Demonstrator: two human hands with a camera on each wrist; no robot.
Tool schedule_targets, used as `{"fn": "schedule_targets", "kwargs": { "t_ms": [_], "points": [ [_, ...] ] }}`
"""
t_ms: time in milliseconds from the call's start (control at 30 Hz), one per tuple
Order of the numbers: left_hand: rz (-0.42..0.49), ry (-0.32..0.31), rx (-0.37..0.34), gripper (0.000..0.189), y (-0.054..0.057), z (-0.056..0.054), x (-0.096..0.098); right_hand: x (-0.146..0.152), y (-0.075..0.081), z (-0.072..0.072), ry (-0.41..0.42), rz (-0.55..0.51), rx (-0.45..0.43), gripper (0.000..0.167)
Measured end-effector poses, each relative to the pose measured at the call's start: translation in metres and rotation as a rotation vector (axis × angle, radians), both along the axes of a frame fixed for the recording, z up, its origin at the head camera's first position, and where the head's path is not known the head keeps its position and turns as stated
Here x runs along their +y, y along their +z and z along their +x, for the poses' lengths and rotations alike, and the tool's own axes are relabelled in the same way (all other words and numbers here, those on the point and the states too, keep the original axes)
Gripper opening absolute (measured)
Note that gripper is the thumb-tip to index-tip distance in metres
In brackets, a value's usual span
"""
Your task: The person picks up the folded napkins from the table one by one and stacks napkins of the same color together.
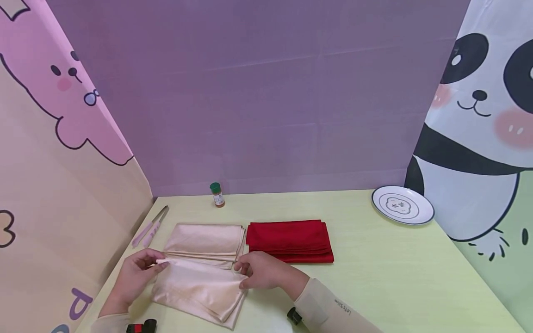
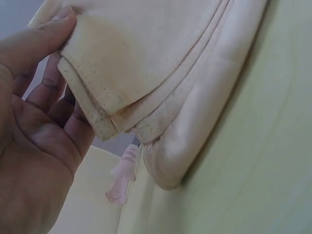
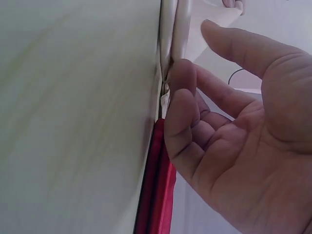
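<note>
A folded cream satin cloth [image 1: 200,286] lies at the table's near left. My left hand [image 1: 139,275] pinches its upper left corner; in the left wrist view the thumb [image 2: 63,27] lies over the stitched layers, with fingers behind them. At the upper right corner, my right hand [image 1: 264,270] touches the cloth with loosely bent fingers. In the right wrist view its thumb [image 3: 219,36] stands apart from the fingertips, which are right at the cloth's folded edge [image 3: 181,29]. Just beyond lies a second folded cream cloth [image 1: 208,238], partly overlapped by the near one.
A folded red cloth [image 1: 289,240] lies right of the far cream cloth. Tongs with pink ends [image 1: 151,229] lie at the left edge. A small green-capped jar [image 1: 217,195] stands at the back, and a white plate [image 1: 381,203] lies at the back right. Printed curtains surround the table.
</note>
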State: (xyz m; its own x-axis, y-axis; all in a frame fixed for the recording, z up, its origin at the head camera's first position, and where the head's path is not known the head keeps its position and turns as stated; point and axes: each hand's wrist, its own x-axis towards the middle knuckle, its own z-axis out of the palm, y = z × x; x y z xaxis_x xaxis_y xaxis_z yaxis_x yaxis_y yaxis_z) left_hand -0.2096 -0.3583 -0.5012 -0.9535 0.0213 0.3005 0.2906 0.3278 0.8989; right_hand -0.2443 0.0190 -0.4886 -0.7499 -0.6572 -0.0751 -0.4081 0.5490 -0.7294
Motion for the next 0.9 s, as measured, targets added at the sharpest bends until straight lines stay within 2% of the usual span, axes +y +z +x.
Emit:
{"fn": "schedule_targets", "kwargs": {
  "t_ms": [433,600,800,900],
  "points": [
    [0.022,-0.003,-0.026,0.015,-0.005,-0.002,0.0,0.0,0.001,0.003,-0.02,0.026,-0.024,0.02],
    [0.02,-0.008,-0.027,0.018,-0.005,-0.002,0.0,0.002,-0.001,0.001,-0.013,0.036,0.0,0.017],
    [0.004,-0.003,-0.032,0.031,-0.005,-0.002,0.0,0.008,-0.002,-0.003,0.008,0.031,0.029,0.016],
    [0.007,0.014,-0.049,0.028,-0.006,-0.002,-0.001,0.01,-0.003,-0.005,0.01,0.023,0.043,0.017]
  ]
}}
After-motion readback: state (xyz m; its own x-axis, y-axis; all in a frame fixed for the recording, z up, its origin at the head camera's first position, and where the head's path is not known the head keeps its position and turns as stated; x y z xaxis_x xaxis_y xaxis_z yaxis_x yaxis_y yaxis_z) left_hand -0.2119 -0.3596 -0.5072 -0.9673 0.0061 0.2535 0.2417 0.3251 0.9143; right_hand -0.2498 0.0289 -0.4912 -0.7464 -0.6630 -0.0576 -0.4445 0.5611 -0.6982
